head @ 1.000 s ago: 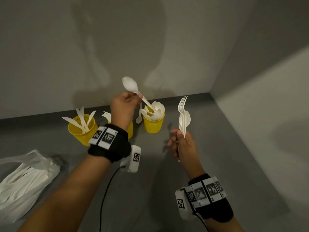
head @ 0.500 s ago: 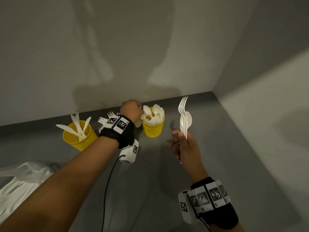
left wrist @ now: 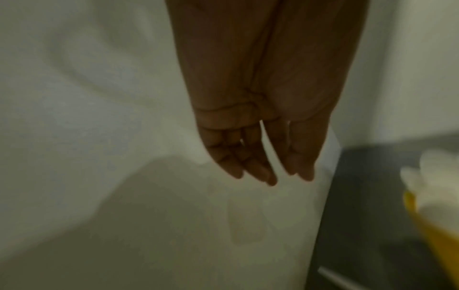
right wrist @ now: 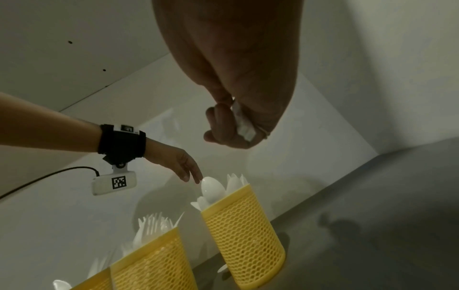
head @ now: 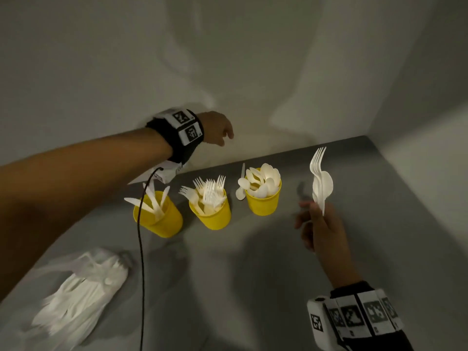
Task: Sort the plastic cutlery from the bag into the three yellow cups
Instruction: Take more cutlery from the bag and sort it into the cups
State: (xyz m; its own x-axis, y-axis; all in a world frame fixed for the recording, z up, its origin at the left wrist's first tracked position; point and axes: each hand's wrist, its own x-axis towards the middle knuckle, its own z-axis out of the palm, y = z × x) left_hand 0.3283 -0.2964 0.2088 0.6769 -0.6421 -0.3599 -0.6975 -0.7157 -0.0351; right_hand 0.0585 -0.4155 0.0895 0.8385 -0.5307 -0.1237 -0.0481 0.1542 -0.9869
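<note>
Cutlery bundle (head: 321, 183), forks plus a spoon, is sitting upright in the right hand (head: 321, 229), grip pinching the handles between thumb and fingers. Left hand (head: 215, 127) is hovering empty above the cups, fingers relaxed and apart, near the wall. Three cups are standing in a row on the tabletop (head: 278, 274): knife cup (head: 162, 219) on the left, fork cup (head: 212, 214) in the middle, spoon cup (head: 264, 201) on the right and heaped full. One loose spoon (head: 241, 186) is lying on the tabletop just beside the spoon cup. Bag (head: 76, 295) is lying near the front left, with cutlery inside. Judging the step: left hand should be peeling one piece at a time from the bundle, forks going handle-down into the fork cup. Spoon cup is crowded, so seat spoons gently or more may be spilling out.
</note>
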